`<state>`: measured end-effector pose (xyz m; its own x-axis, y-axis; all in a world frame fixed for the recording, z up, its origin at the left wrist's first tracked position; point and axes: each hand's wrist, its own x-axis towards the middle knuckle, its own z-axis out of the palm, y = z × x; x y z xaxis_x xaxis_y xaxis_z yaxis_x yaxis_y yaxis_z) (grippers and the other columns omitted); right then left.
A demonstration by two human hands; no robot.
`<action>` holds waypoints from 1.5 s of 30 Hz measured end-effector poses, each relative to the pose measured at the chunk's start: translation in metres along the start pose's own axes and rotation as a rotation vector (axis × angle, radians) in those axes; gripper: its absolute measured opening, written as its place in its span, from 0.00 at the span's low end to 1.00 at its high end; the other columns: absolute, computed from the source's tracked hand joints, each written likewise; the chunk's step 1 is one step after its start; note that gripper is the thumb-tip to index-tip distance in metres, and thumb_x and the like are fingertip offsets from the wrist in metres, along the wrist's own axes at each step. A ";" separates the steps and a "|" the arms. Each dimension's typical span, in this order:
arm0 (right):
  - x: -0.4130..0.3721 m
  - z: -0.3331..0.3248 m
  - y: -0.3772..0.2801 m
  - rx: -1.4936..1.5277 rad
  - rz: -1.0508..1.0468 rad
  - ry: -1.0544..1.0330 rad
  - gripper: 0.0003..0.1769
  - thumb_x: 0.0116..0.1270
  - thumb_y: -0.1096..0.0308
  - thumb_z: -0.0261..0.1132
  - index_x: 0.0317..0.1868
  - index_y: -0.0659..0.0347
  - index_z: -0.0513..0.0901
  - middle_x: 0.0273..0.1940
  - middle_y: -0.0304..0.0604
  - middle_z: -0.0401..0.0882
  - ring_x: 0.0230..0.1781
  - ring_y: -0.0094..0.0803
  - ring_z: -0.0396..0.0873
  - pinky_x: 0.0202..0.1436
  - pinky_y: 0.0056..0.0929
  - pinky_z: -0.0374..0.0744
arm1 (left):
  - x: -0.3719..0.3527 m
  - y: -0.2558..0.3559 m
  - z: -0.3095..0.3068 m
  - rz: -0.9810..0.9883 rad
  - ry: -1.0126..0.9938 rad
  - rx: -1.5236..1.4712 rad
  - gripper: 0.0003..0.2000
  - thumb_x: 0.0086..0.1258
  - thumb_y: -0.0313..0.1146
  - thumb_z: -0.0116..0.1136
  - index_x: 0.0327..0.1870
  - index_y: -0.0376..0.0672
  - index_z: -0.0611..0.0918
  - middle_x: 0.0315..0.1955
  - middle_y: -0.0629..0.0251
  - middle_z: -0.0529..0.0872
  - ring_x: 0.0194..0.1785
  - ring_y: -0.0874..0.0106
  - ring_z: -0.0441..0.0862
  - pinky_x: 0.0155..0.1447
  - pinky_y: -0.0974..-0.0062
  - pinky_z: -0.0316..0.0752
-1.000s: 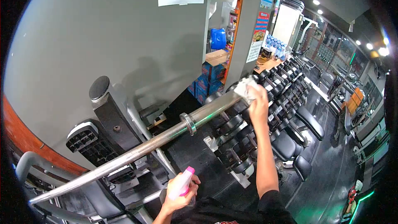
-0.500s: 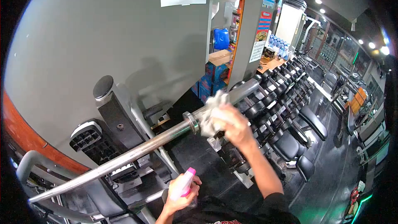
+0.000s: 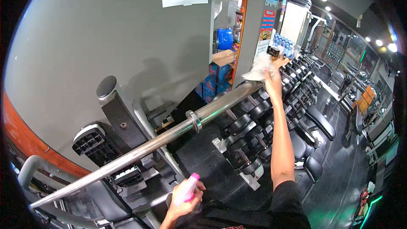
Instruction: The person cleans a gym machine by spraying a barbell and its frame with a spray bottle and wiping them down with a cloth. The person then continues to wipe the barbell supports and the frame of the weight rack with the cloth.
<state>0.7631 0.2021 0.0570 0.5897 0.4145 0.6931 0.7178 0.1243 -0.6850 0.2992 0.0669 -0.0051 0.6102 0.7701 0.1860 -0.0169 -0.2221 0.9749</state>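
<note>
A long metal barbell (image 3: 144, 149) slants across the view from lower left to upper right, with a collar ring (image 3: 194, 121) partway along. My right hand (image 3: 273, 83) is stretched far out at the bar's upper right end, closed on a whitish cloth (image 3: 258, 68) that touches the end of the sleeve. Low in the middle, below the bar, my left hand (image 3: 183, 205) is wrapped round a spray bottle (image 3: 186, 191) with a pink top and a pale, see-through body. The lower part of the bottle is hidden by my fingers.
Behind the bar end stands a rack of black dumbbells (image 3: 241, 125), with padded benches (image 3: 320, 123) to its right. A weight machine (image 3: 123, 123) stands at left near the grey wall. Shelving with boxes (image 3: 218, 78) and water bottles (image 3: 284, 44) are farther back.
My right hand has slid the cloth up and right, from beside the collar to the bar's far end. My left hand keeps the spray bottle in nearly the same place.
</note>
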 end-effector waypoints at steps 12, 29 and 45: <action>-0.041 0.018 0.008 0.124 -0.242 0.011 0.24 0.58 0.88 0.53 0.57 0.65 0.71 0.53 0.50 0.76 0.59 0.39 0.74 0.63 0.32 0.69 | -0.001 -0.014 0.002 -0.035 -0.040 -0.055 0.09 0.58 0.17 0.58 0.41 0.33 0.77 0.30 0.63 0.84 0.25 0.78 0.82 0.30 0.80 0.76; -0.133 0.033 -0.172 0.116 -0.497 -0.438 0.26 0.52 0.85 0.56 0.50 0.51 0.77 0.48 0.47 0.80 0.49 0.49 0.79 0.53 0.43 0.80 | 0.005 -0.023 0.005 -0.024 -0.033 -0.119 0.09 0.59 0.18 0.59 0.41 0.34 0.77 0.32 0.63 0.84 0.25 0.78 0.82 0.30 0.80 0.77; 0.018 0.043 -0.056 -0.627 0.063 -0.575 0.19 0.65 0.60 0.60 0.54 0.58 0.78 0.46 0.61 0.80 0.51 0.54 0.79 0.53 0.45 0.76 | -0.003 -0.010 -0.001 -0.037 0.025 0.086 0.08 0.55 0.22 0.62 0.36 0.38 0.81 0.28 0.65 0.83 0.27 0.75 0.82 0.34 0.76 0.76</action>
<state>0.7178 0.2417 0.0981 0.4778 0.8180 0.3202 0.8620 -0.3663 -0.3504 0.2968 0.0678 -0.0152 0.5892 0.7931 0.1545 0.0734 -0.2429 0.9673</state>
